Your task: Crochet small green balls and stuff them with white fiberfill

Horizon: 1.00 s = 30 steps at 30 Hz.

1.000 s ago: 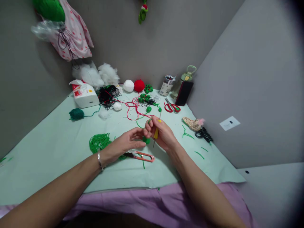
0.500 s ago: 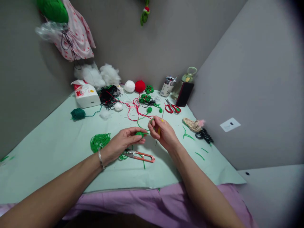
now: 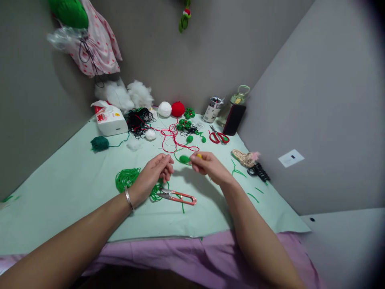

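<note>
My right hand (image 3: 207, 165) pinches a small green crocheted piece (image 3: 184, 159) by its yarn end and also holds a crochet hook with a yellow handle (image 3: 199, 155). The green piece hangs in the gap between my two hands, a little blurred. My left hand (image 3: 156, 170) is apart from it, its fingers loosely bent, with nothing visible in them. Under my left wrist lies a loose bundle of green yarn (image 3: 126, 178). Orange-handled thread snips (image 3: 182, 198) rest on the table just in front of that hand.
Farther back are red scissors (image 3: 219, 137), a tissue pack (image 3: 111, 122), black yarn (image 3: 140, 120), white (image 3: 165, 109) and red (image 3: 178, 108) yarn balls, and white stuffing (image 3: 140, 94). A phone (image 3: 234, 119) leans against a bottle (image 3: 240, 96) on the right. Green snippets (image 3: 253, 198) lie nearby.
The green crocheted piece has left my left fingers and is now at my right hand, farther from me. My left hand has drawn back to the left. The hook has tilted in my right hand.
</note>
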### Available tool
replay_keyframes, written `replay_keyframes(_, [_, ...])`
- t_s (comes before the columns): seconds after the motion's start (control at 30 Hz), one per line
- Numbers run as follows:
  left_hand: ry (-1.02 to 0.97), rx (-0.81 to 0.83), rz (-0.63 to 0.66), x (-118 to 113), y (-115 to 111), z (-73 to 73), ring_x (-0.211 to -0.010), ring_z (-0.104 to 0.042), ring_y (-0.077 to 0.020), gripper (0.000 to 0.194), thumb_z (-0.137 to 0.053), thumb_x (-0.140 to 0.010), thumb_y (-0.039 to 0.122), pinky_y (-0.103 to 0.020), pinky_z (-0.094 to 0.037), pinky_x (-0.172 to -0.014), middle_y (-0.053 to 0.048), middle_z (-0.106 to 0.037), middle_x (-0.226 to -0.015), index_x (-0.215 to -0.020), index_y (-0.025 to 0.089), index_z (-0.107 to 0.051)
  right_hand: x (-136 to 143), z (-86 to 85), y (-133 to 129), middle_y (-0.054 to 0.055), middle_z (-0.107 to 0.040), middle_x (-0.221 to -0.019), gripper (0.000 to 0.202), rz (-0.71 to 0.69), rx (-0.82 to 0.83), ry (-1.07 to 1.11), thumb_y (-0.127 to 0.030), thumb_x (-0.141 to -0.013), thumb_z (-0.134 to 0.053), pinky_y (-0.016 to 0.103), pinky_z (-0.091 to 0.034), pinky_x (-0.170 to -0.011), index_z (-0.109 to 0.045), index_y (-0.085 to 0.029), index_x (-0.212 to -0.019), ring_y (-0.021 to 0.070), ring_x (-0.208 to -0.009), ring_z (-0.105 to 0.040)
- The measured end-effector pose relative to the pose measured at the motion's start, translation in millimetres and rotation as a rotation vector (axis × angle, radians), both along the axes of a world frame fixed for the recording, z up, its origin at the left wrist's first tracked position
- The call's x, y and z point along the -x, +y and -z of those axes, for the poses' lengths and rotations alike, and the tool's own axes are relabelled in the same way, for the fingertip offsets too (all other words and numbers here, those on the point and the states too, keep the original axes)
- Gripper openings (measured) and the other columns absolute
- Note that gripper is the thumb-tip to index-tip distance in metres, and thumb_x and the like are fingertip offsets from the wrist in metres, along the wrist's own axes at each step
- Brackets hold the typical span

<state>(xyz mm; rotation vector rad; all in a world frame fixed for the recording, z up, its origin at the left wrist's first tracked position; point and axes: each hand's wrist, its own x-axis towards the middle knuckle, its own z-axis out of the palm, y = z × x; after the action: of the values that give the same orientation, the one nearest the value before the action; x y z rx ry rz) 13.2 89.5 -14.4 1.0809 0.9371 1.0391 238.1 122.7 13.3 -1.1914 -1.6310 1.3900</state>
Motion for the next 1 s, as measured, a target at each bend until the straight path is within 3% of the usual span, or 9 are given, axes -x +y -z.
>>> replay_keyframes(0.13, [0.042, -0.031, -0.012, 2.7, 2.2, -4.7, -0.058, -0.053, -0.0082, 0.034, -0.065, -0.093, 0.051, -0.019, -0.041, -0.053, 0.002, -0.061, -0.076, -0.087, 0.019, -0.057, -25.3, 6.8, 18.4, 0.006, -0.069, -0.096, 0.048, 0.34, -0.177, -0.004, -0.066, -0.095, -0.05, 0.022, -0.037, -0.05, -0.063, -0.021, -0.108, 0.0116, -0.063, -0.052])
replay_keyframes(0.23, [0.101, -0.075, 0.021, 7.7, 5.5, -12.9, -0.062, -0.055, -0.0107, 0.03, -0.065, -0.092, 0.049, -0.023, -0.044, -0.058, 0.001, -0.062, -0.078, -0.089, 0.019, -0.058, -31.6, 7.7, 21.6, 0.006, -0.068, -0.107, 0.046, 0.419, -0.27, -0.074, -0.061, -0.097, -0.046, 0.024, -0.04, -0.055, -0.06, -0.023, -0.12, 0.0144, -0.073, -0.055])
replay_keyframes(0.33, [0.186, -0.156, 0.048, 22.9, 12.4, -24.5, -0.073, -0.059, -0.0143, 0.028, -0.064, -0.093, 0.049, -0.027, -0.049, -0.07, 0.0, -0.064, -0.085, -0.094, 0.021, -0.06, -20.4, 3.1, 10.8, 0.002, -0.066, -0.083, 0.039, 0.246, -0.253, -0.186, -0.054, -0.097, -0.052, 0.027, -0.037, -0.056, -0.069, -0.02, -0.105, 0.0141, -0.065, -0.048])
replay_keyframes(0.4, [0.274, -0.219, 0.082, 38.1, 18.3, -30.4, -0.088, -0.063, -0.018, 0.027, -0.067, -0.092, 0.048, -0.031, -0.05, -0.083, -0.001, -0.066, -0.093, -0.099, 0.022, -0.063, -5.5, -1.6, -2.6, 0.0, -0.065, -0.074, 0.029, 0.002, -0.196, -0.267, -0.047, -0.09, -0.068, 0.027, -0.041, -0.061, -0.073, -0.019, -0.092, 0.0142, -0.065, -0.051])
replay_keyframes(0.5, [0.514, -0.301, 0.246, 59.9, 26.0, -31.0, -0.109, -0.062, -0.0254, 0.03, -0.082, -0.077, 0.038, -0.037, -0.046, -0.098, -0.003, -0.07, -0.11, -0.102, 0.025, -0.071, 19.6, -7.2, -24.0, 0.0, -0.069, -0.085, 0.034, -0.309, -0.136, -0.407, -0.036, -0.067, -0.093, 0.027, -0.043, -0.067, -0.074, -0.019, -0.09, 0.0164, -0.074, -0.059])
replay_keyframes(0.6, [0.669, -0.33, 0.357, 71.1, 30.5, -22.9, -0.11, -0.061, -0.0302, 0.029, -0.088, -0.06, 0.023, -0.041, -0.044, -0.101, -0.003, -0.072, -0.106, -0.086, 0.024, -0.075, 36.7, -10.2, -37.1, 0.004, -0.068, -0.101, 0.028, -0.534, -0.207, -0.727, -0.029, -0.079, -0.085, 0.028, -0.041, -0.072, -0.068, -0.02, -0.1, 0.0172, -0.081, -0.058])
replay_keyframes(0.7, [0.699, -0.347, 0.341, 72.2, 32.9, -15.4, -0.103, -0.061, -0.0288, 0.013, -0.079, -0.066, 0.021, -0.04, -0.044, -0.096, -0.004, -0.071, -0.099, -0.076, 0.022, -0.071, 35.1, -15.1, -37.5, 0.003, -0.069, -0.095, 0.011, -0.559, -0.207, -0.756, -0.017, -0.086, -0.072, 0.027, -0.039, -0.072, -0.067, -0.02, -0.096, 0.0155, -0.078, -0.057])
replay_keyframes(0.87, [0.611, -0.321, 0.155, 70.1, 35.4, -16.4, -0.076, -0.056, -0.0203, 0.01, -0.067, -0.084, 0.031, -0.032, -0.043, -0.071, 0.001, -0.063, -0.082, -0.087, 0.022, -0.063, -4.4, -27.6, -23.7, -0.002, -0.068, -0.075, 0.002, -0.475, -0.142, -0.771, -0.022, -0.086, -0.068, 0.026, -0.038, -0.064, -0.068, -0.02, -0.086, 0.0126, -0.064, -0.054])
replay_keyframes(1.0, [0.436, -0.3, 0.031, 62.1, 31.8, -21.6, -0.073, -0.055, -0.0172, 0.019, -0.063, -0.09, 0.04, -0.029, -0.043, -0.068, 0.003, -0.057, -0.08, -0.092, 0.023, -0.056, -21.0, -25.9, -15.6, 0.0, -0.064, -0.072, 0.018, -0.233, -0.18, -0.8, -0.037, -0.092, -0.065, 0.028, -0.036, -0.062, -0.068, -0.02, -0.088, 0.014, -0.062, -0.052])
